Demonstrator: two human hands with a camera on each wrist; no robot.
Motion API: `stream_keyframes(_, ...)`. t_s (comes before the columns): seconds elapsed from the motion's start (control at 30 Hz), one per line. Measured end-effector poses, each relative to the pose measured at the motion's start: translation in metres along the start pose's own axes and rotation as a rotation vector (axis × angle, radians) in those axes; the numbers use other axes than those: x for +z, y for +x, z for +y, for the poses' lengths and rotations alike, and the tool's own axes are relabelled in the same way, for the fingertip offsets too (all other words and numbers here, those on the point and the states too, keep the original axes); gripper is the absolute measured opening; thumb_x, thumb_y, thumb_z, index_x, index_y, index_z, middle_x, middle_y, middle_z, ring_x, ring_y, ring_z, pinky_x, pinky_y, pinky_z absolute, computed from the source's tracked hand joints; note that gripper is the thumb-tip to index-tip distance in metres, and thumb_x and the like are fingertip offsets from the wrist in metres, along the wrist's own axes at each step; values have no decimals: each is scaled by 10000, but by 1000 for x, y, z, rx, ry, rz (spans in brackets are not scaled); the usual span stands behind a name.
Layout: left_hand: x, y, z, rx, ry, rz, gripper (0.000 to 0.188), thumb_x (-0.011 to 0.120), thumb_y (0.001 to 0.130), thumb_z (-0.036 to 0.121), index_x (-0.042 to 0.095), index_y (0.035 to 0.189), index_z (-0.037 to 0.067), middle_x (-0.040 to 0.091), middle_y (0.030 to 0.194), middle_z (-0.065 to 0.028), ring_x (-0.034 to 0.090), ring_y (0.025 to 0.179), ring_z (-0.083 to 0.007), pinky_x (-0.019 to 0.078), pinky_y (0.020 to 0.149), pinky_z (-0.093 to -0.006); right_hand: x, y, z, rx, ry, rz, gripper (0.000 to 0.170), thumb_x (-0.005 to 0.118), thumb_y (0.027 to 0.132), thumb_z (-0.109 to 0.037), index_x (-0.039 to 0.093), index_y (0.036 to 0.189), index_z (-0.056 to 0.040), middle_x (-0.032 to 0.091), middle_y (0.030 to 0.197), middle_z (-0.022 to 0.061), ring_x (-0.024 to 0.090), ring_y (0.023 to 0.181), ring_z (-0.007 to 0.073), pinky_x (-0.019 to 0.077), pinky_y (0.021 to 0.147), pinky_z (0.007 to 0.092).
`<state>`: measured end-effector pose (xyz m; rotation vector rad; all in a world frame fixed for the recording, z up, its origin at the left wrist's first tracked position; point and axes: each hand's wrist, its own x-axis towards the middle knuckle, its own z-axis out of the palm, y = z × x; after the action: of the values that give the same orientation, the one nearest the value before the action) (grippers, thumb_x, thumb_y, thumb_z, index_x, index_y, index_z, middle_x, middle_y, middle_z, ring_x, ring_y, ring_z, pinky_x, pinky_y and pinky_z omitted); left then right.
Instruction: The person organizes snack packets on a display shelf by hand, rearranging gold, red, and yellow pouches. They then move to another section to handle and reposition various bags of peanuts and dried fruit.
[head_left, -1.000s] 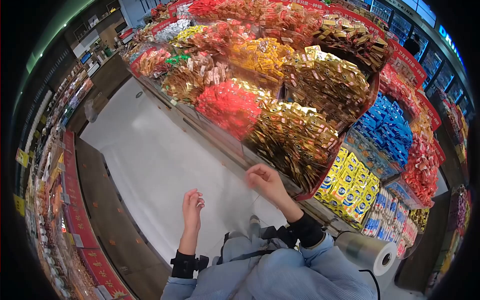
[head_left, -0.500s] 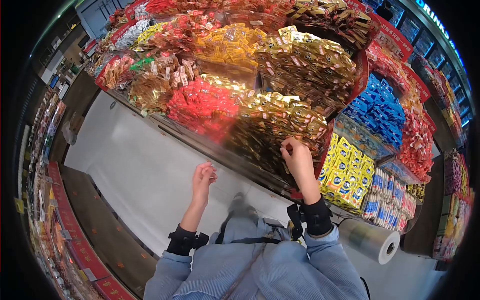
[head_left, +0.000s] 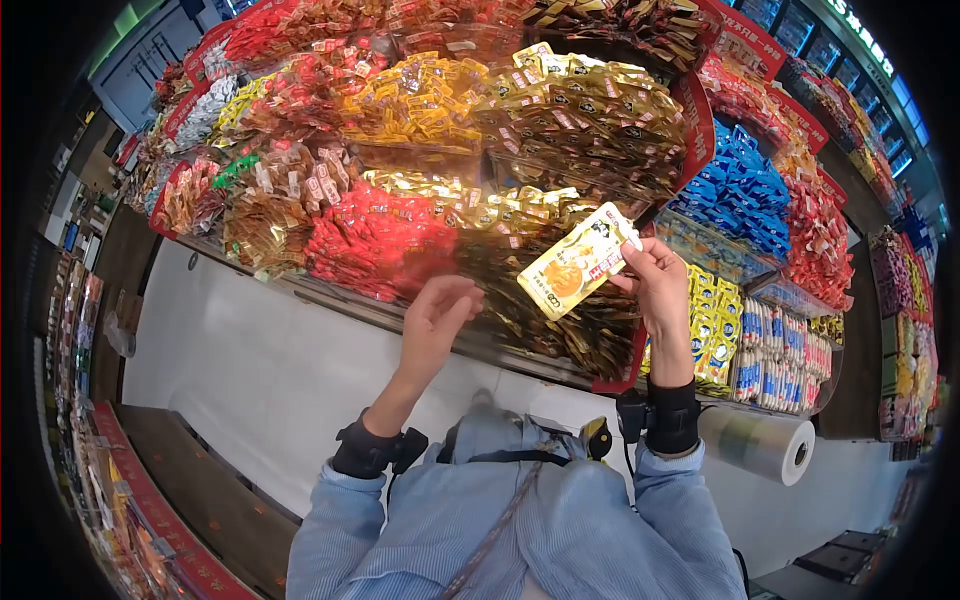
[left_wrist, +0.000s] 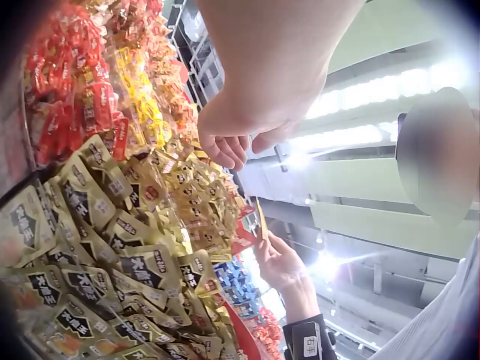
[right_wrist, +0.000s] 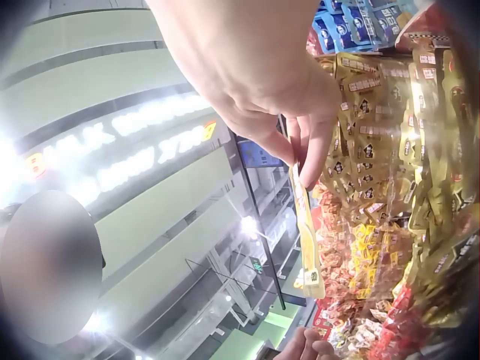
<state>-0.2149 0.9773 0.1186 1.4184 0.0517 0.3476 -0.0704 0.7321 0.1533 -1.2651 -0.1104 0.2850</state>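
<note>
My right hand (head_left: 664, 290) pinches a yellow and white snack packet (head_left: 572, 265) by one end, between thumb and fingers. The packet is tilted, its printed front with an orange picture turned up to the head view. In the right wrist view the packet (right_wrist: 307, 240) shows nearly edge-on, hanging from the fingertips. My left hand (head_left: 436, 318) is raised to the left of it, fingers loosely bent and holding nothing. Below and behind the packet lies a heap of gold-brown snack packets (head_left: 540, 318); a pile of red packets (head_left: 370, 240) is beyond the left hand.
Tiered bins rise ahead, with orange packets (head_left: 415, 95), blue packets (head_left: 735, 190) and yellow packets (head_left: 712, 325). A roll of clear plastic bags (head_left: 760, 445) is at the right. To the left, a low dark ledge (head_left: 215, 465) runs along another shelf; pale floor (head_left: 230, 345) lies between.
My right hand has come up from the gold-brown heap with a yellow and white packet in its fingers. The left hand has moved forward, closer to the bins. The head view has shifted.
</note>
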Motion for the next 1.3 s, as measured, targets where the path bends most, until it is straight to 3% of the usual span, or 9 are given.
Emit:
stream_keyframes(0.13, 4, 10, -8, -13, -13, -79, 196, 523, 910, 52, 514, 1100, 4, 612, 1015, -89, 589, 896, -130, 471, 792, -259, -2, -2, 6, -17, -1, 79, 52, 621, 855, -75, 601, 863, -28, 662, 817, 64, 643, 722, 108, 564, 622, 253)
stream_keyframes(0.27, 5, 16, -15, -12, 187, -95, 232, 563, 877, 44, 519, 1100, 2, 620, 1019, -92, 598, 914, -164, 468, 829, -282, -12, -7, -4, -278, -8, 150, 70, 616, 868, -75, 602, 883, -9, 659, 821, 65, 629, 700, 93, 552, 624, 246)
stream_keyframes(0.37, 19, 15, -12, 383, 710, -295, 291, 614, 823, 43, 538, 1101, 1, 621, 1022, -102, 602, 939, -234, 462, 858, -314, -31, -20, -12, -548, -221, 232, 64, 621, 862, -45, 592, 884, 8, 652, 820, 56, 613, 727, 85, 541, 658, 238)
stream_keyframes(0.4, 27, 16, -16, 380, 705, -365, 327, 649, 786, 68, 560, 1095, 6, 617, 1022, -115, 580, 961, -300, 456, 870, -357, -41, -25, -10, -575, -307, 214, 56, 619, 858, -20, 590, 890, 15, 647, 842, 56, 607, 758, 89, 525, 698, 237)
stream_keyframes(0.6, 70, 40, -50, 651, 889, -518, 419, 651, 811, 300, 563, 1066, -20, 610, 978, -149, 567, 983, -306, 455, 873, -381, -54, -40, -2, -596, -401, 104, 62, 606, 856, 14, 596, 911, 40, 643, 914, 92, 613, 807, 116, 501, 726, 234)
stream_keyframes(0.73, 87, 45, -49, 225, 1192, -801, 577, 583, 825, 469, 557, 1114, -30, 596, 1064, -191, 562, 1028, -312, 456, 886, -367, -64, -37, 2, -560, -499, 90, 72, 614, 845, 18, 615, 915, 33, 652, 942, 93, 620, 855, 120, 499, 740, 234)
stream_keyframes(0.93, 78, 22, -64, 451, 1206, -724, 602, 567, 835, 467, 543, 1140, -52, 580, 1146, -202, 533, 1122, -309, 430, 956, -346, -43, -38, 12, -513, -482, 2, 82, 617, 839, 16, 624, 919, 26, 657, 947, 95, 627, 865, 127, 508, 762, 242)
stream_keyframes(1.17, 77, 20, -65, 451, 1196, -729, 621, 574, 827, 458, 534, 1149, -71, 569, 1162, -228, 528, 1129, -330, 423, 966, -358, -20, -29, 18, -606, -466, 34, 72, 609, 846, 14, 618, 912, 40, 662, 937, 106, 635, 830, 130, 508, 747, 242)
stream_keyframes(1.3, 77, 20, -64, 449, 1189, -726, 617, 587, 818, 447, 535, 1148, -72, 568, 1159, -237, 527, 1129, -338, 422, 967, -360, -18, -33, 13, -472, -441, -6, 68, 617, 843, 8, 620, 906, 33, 664, 932, 98, 633, 803, 121, 504, 731, 237)
